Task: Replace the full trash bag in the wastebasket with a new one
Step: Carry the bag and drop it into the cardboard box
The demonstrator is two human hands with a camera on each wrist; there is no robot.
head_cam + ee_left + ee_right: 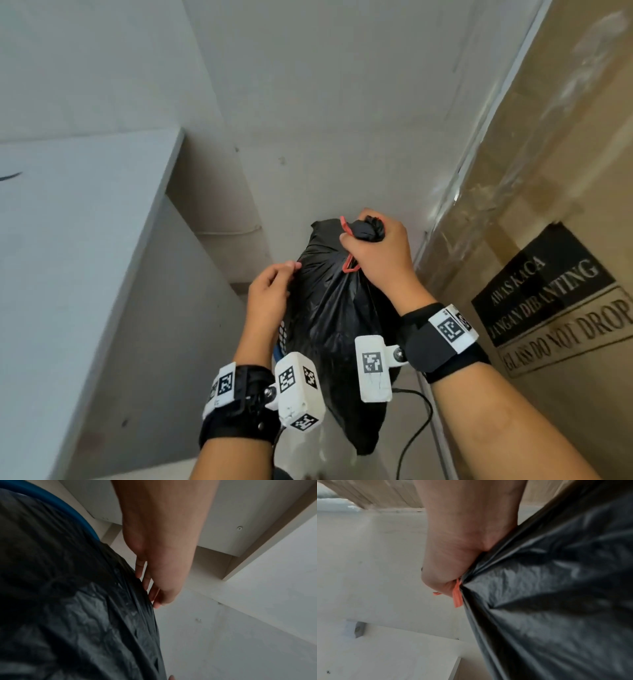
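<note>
A full black trash bag [329, 308] hangs in front of me, lifted well up, its neck gathered with a red drawstring [350, 265]. My right hand [373, 246] grips the bunched neck in a fist; the right wrist view shows the bag [547, 601] and the orange-red drawstring [457, 596] coming out of that fist. My left hand [274, 291] rests against the bag's left side with relaxed fingers [150, 588] on the plastic [77, 615]. A blue wastebasket rim [56, 504] shows behind the bag, and a blue sliver of the wastebasket [276, 351] shows by my left wrist.
A white desk [68, 240] stands at the left. A tall cardboard box [548, 240] with a "do not drop" label leans at the right. White wall [325, 102] lies ahead. A black cable [414, 431] runs along the floor below the bag.
</note>
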